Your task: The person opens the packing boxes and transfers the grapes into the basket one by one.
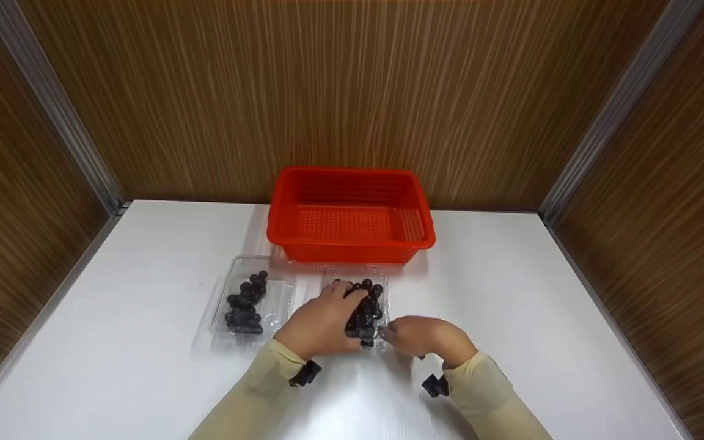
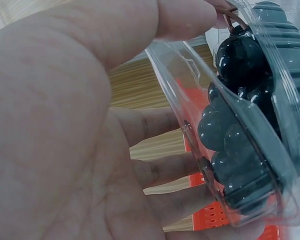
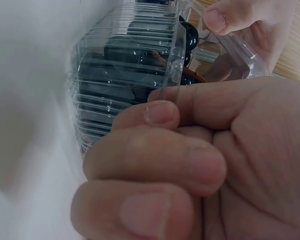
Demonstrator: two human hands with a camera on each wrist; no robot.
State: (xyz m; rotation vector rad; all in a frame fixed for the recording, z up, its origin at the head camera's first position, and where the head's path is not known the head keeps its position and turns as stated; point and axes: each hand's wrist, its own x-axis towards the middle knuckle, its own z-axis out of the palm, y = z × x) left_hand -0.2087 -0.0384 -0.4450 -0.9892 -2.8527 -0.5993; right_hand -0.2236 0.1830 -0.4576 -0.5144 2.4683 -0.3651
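Note:
A clear plastic box (image 1: 387, 287) of dark grapes (image 1: 369, 305) lies in the middle of the table, in front of the red basket. My left hand (image 1: 324, 324) holds its clear lid (image 2: 190, 70); the thumb is on the near side by a brown stem (image 2: 234, 19), and the fingers spread behind the plastic. At the box's near right corner my right hand (image 1: 428, 336) has its fingers curled, pinching the ribbed box's rim in the right wrist view. The lid stands tilted away from the box there, with grapes showing in the gap.
A red plastic basket (image 1: 352, 250) with a perforated bottom stands at the back against the wood-grain wall (image 1: 352, 91). To the left sits a second clear box (image 1: 278, 299) with a bunch of dark grapes (image 1: 246, 299). White table (image 1: 511, 293) surrounds them, bounded by side walls.

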